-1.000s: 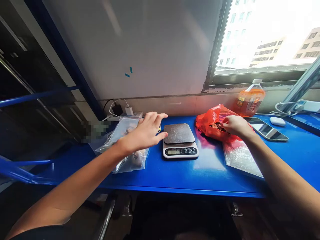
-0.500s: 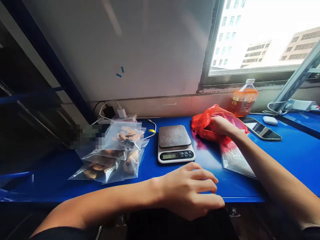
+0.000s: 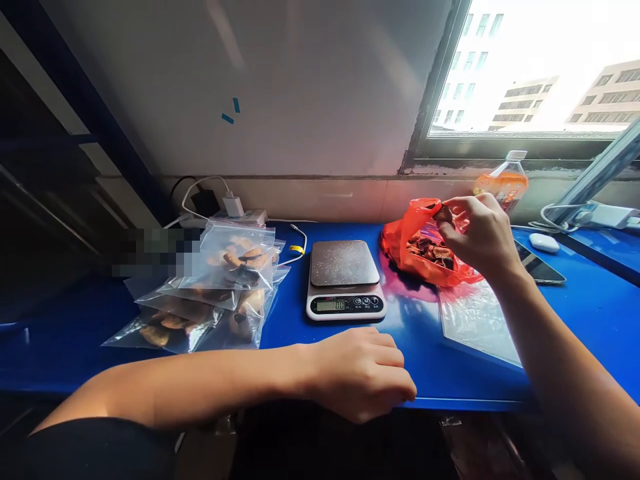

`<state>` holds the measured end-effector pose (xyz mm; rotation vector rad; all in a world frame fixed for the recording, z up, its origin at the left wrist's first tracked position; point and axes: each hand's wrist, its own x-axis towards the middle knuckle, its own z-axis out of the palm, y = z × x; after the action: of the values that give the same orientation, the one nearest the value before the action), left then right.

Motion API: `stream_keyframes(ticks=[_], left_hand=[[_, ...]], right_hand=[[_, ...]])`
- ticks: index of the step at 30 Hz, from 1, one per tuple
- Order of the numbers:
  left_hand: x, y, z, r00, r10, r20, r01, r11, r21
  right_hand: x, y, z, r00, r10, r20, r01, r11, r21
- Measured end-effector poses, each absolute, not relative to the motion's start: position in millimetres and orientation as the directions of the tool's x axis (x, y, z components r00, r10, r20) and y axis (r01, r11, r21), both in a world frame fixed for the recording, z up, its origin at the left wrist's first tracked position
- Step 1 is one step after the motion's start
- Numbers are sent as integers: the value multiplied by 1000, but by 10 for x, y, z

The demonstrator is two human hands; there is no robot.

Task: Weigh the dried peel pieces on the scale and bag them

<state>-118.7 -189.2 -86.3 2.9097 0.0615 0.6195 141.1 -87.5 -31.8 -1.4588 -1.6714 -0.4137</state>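
Note:
My right hand (image 3: 483, 230) is above the open red plastic bag (image 3: 400, 237), its fingertips pinching a dark brown dried slice (image 3: 444, 215). More reddish-brown dried slices (image 3: 431, 250) lie inside the bag. At the table's front edge is my left hand (image 3: 367, 373), its fingers curled in and nothing visible in them. Between the bag and the packed bags stands a kitchen scale (image 3: 345, 263) with a bare metal plate; its display seems to read zero. Clear zip bags (image 3: 240, 257) holding brown dried pieces are piled on the left.
A stack of flat clear bags (image 3: 475, 323) lies partly under the red bag and my right forearm. Behind my right hand are a drink bottle (image 3: 515, 177), a phone (image 3: 543, 267) and a white earphone case (image 3: 544, 243). A charger (image 3: 233, 203) and cable sit by the wall.
My right hand has come up out of the red bag with a dried slice, and the bag's contents now show. My left hand's fingers have curled in from a looser, spread pose.

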Motion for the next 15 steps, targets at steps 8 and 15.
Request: stream_keyframes(ticks=[8,15], left_hand=[[-1180,-1869,-851,895,85,437,2,-982,187],[-1175,-1869,-850,918,105,383,35,-982,186]], right_hand=[[936,-1106,-305,-40,506,861,882,423,-208],[1226,-1171,-170,46,575,817,962,197,-192]])
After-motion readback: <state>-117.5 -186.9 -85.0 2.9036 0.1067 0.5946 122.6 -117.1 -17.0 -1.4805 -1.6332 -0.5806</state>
